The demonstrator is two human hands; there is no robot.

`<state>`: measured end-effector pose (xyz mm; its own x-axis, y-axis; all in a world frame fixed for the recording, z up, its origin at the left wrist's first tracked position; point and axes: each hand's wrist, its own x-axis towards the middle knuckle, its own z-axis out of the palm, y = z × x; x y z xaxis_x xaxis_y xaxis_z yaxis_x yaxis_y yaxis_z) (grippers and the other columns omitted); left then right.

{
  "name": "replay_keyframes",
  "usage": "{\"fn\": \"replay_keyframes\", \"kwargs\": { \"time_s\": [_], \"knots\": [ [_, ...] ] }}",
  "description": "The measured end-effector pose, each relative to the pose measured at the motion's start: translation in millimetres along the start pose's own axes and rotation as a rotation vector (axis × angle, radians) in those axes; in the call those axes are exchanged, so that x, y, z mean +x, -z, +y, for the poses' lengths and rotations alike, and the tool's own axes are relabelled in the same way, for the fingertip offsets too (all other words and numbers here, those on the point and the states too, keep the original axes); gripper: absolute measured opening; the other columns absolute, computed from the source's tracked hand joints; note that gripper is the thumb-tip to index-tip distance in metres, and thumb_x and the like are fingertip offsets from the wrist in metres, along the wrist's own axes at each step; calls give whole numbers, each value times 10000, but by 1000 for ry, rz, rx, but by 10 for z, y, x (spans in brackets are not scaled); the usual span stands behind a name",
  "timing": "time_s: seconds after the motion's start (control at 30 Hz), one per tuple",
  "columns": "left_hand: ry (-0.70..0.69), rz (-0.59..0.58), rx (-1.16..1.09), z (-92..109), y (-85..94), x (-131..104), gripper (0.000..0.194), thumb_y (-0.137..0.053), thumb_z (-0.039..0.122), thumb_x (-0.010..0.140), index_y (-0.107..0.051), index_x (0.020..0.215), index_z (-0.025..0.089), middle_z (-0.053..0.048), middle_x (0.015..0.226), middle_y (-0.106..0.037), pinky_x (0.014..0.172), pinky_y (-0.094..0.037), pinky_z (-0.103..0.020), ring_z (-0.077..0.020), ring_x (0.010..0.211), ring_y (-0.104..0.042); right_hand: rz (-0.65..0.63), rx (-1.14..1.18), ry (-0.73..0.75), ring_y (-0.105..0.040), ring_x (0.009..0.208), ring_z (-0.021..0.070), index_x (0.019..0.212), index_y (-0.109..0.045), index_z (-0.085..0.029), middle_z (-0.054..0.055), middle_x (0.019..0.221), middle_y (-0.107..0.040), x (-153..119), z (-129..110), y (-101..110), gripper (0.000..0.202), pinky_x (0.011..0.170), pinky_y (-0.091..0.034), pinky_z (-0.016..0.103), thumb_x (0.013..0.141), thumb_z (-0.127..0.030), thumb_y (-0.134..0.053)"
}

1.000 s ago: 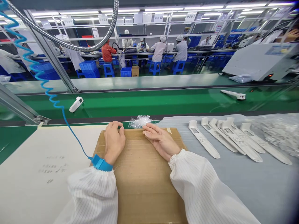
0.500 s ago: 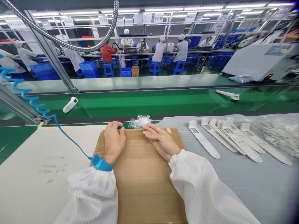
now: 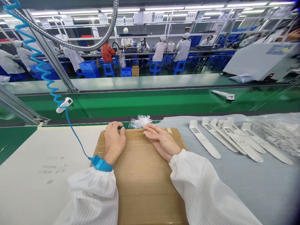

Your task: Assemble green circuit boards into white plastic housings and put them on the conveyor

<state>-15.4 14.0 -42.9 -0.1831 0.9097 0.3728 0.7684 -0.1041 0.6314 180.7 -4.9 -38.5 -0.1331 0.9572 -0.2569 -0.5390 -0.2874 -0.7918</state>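
Observation:
My left hand (image 3: 114, 141) rests on the far left part of a brown cardboard sheet (image 3: 142, 178), fingers loosely curved and apart from the thumb, holding nothing. A blue wrist strap (image 3: 102, 163) with a coiled cord circles that wrist. On the far right part of the cardboard lies my right hand (image 3: 161, 140), palm turned inward, fingers extended, nothing in it. Crumpled clear plastic (image 3: 140, 121) sits just beyond its fingertips. To the right, a single white handset shell (image 3: 204, 139) lies beside several similar overlapping shells (image 3: 239, 140).
A green conveyor belt (image 3: 145, 103) runs across behind the work surface, bearing one white device (image 3: 64, 105) at left and another (image 3: 223, 95) at right. Bagged small parts (image 3: 281, 131) lie far right. A metal post (image 3: 50, 56) stands at left. People in white work beyond.
Both devices on the conveyor have shifted left. The blue coiled cord has swung right and upward. My hands have hardly moved.

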Motion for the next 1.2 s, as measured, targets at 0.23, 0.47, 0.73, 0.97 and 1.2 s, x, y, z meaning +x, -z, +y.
{"fn": "replay_keyframes", "kwargs": {
  "time_s": [0.23,0.47,0.73,0.97,1.2],
  "knots": [
    [5,4,3,18,15,-7,101,-526,173,848,-612,898,189,-91,1059,-645,974,-459,-456,-271,1071,-577,3,-16,6,-641,1144,211,1029,-700,-220,63,1257,-678,5,11,16,453,1121,-426,359,614,-101,-838],
    [-7,6,16,15,20,0,95,-494,147,837,-570,816,199,-87,1011,-639,934,-471,-451,-271,1040,-582,5,-7,8,-647,1120,198,1020,-708,-218,63,1237,-688,13,15,16,452,1104,-437,344,605,-105,-846],
    [-19,31,-8,-11,-3,-2,115,-492,132,821,-587,849,192,-92,1024,-645,976,-467,-460,-270,1060,-587,5,9,1,-664,1060,184,1009,-721,-220,54,1221,-698,18,14,25,472,1066,-451,331,577,-101,-868],
    [-44,50,-39,-18,-9,14,218,-426,133,854,-634,916,156,-120,1048,-659,1000,-467,-475,-276,1060,-599,-23,-20,32,-612,1084,142,917,-744,-212,38,1107,-722,26,33,17,394,949,-460,242,563,-143,-900],
    [-4,67,-33,18,16,7,207,-490,94,796,-679,845,162,-135,1192,-614,987,-499,-453,-285,1136,-596,-33,-46,53,-568,759,90,881,-752,-196,32,1045,-710,23,19,7,289,704,-466,237,633,-252,-889]
  ]
}}
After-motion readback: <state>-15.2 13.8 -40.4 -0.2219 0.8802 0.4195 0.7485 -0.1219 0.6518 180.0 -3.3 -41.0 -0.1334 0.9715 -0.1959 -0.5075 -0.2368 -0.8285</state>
